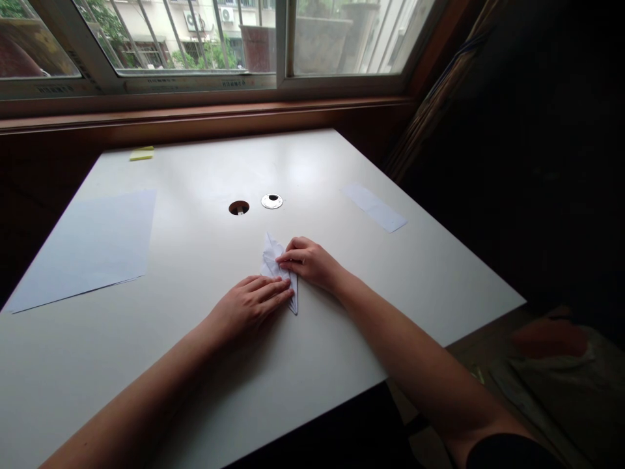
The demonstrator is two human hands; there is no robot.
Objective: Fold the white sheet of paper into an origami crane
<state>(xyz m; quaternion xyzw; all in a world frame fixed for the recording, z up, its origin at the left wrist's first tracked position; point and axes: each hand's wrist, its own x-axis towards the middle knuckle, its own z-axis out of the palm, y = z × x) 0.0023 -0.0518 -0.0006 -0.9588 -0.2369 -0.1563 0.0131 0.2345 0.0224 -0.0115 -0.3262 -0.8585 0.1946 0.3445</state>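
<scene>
A small folded piece of white paper (272,255) lies on the white table (312,339), near its middle. My left hand (249,305) rests flat on the paper's near end, fingers stretched out and together. My right hand (309,260) comes in from the right, its fingers curled and pinched down on the paper's right edge. Both hands partly cover the folded paper; only its far tip and near point show.
A stack of white sheets (92,244) lies at the table's left. A paper strip (374,206) lies at the right. A round cable hole (239,208) and its cap (272,201) sit behind the hands. Yellow sticky notes (141,154) lie at the far left, below a window.
</scene>
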